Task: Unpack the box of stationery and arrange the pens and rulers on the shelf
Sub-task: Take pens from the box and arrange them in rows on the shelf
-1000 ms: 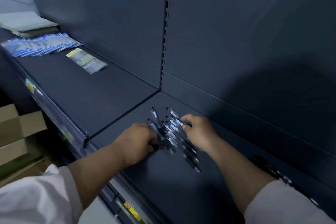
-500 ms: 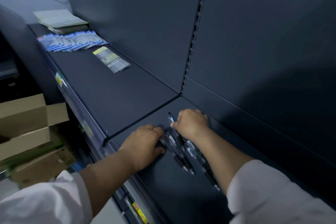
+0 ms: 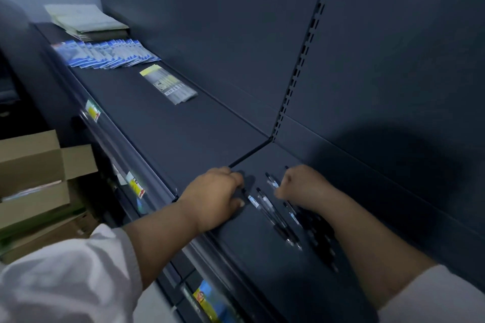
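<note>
Several black pens (image 3: 273, 214) lie side by side on the dark blue shelf (image 3: 183, 134), just right of the seam between two shelf boards. My left hand (image 3: 216, 198) rests on the shelf at the left edge of the row, fingers bent, thumb tip beside the leftmost pen. My right hand (image 3: 307, 187) sits knuckles-up over the far ends of the right-hand pens, its fingers curled down round them. More pens continue under my right forearm and are partly hidden. No rulers can be made out.
Blue packets (image 3: 105, 54) are fanned out at the shelf's far left, with a stack of papers (image 3: 86, 22) behind them. A yellow-topped packet (image 3: 169, 85) lies alone further right. An open cardboard box (image 3: 34, 165) stands low on the left. A slotted upright (image 3: 301, 65) splits the back panel.
My hands have drawn slightly apart, uncovering more pens between them. The bunched pens now lie in a straighter, spread row. The view has swung left and closer.
</note>
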Tool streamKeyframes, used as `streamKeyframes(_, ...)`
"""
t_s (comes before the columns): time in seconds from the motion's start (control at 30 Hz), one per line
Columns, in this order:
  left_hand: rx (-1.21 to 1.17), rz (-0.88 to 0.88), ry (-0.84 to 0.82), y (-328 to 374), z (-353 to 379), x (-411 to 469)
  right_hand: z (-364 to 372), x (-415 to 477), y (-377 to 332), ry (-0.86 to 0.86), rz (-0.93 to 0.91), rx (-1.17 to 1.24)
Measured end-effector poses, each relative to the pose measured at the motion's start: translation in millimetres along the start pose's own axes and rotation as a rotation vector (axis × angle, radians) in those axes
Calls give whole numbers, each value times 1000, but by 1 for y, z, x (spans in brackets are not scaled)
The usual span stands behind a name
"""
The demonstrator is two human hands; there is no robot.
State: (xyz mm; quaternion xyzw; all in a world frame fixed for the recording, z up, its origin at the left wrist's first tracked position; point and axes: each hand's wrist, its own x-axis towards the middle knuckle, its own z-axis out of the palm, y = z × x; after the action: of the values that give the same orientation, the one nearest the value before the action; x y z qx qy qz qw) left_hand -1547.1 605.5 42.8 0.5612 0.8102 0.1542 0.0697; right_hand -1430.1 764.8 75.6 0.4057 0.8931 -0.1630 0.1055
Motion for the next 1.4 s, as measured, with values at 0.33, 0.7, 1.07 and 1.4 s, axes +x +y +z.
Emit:
streamKeyframes(0.33,186,17,102,-81,-58,-59,37,-45,-112,279,-303,-8)
streamKeyframes(0.7,295,-412,283,-280,-152,-227,93,-45,-364,322,-700,-124)
streamKeyframes(1.07,260,-828,272,-416,-181,-337,156,-21,-537,84,-934,-161)
streamKeyframes(1.4,192,-947,198,-542,-168,-295,202,106,-649,-82,-968,-238)
